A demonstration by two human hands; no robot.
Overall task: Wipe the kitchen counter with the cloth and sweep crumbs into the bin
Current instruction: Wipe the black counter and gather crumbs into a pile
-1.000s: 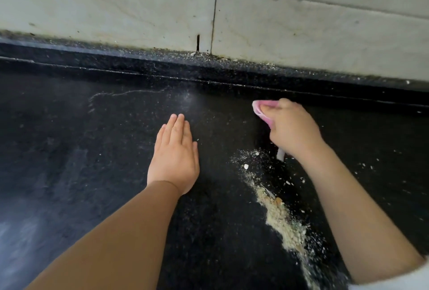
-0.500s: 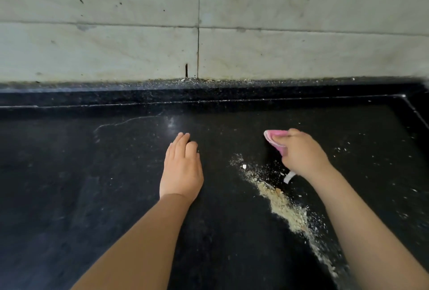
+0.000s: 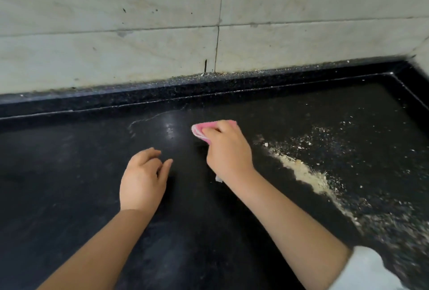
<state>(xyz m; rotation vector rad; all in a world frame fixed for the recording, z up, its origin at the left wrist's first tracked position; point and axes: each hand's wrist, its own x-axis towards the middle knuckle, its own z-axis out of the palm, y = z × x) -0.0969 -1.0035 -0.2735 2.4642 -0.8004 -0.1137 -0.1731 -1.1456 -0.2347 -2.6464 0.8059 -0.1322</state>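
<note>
The right hand [image 3: 228,150] grips a folded pink cloth [image 3: 206,130], fingers curled over it so that only its far end shows past the knuckles; the cloth appears pressed to the black counter [image 3: 69,185]. The left hand [image 3: 141,180] holds nothing, its fingers loosely bent, hovering over or lightly touching the counter just beside the right hand; which of the two I cannot tell.

The crumbs [image 3: 306,173] lie to the right of the cloth in a pale ridge running toward the near right, with finer specks scattered beyond it. No bin is in view.

This looks like the wiping step, with the gathering only partly done. The next move probably calls for drawing the cloth across to the ridge and herding the loose specks into it without spreading them.

A raised black lip [image 3: 162,97] runs along the back under the tiled wall [image 3: 116,34] and turns a corner at the far right, where grit also sits. To the left and toward the near edge the counter gives open room for long strokes.
</note>
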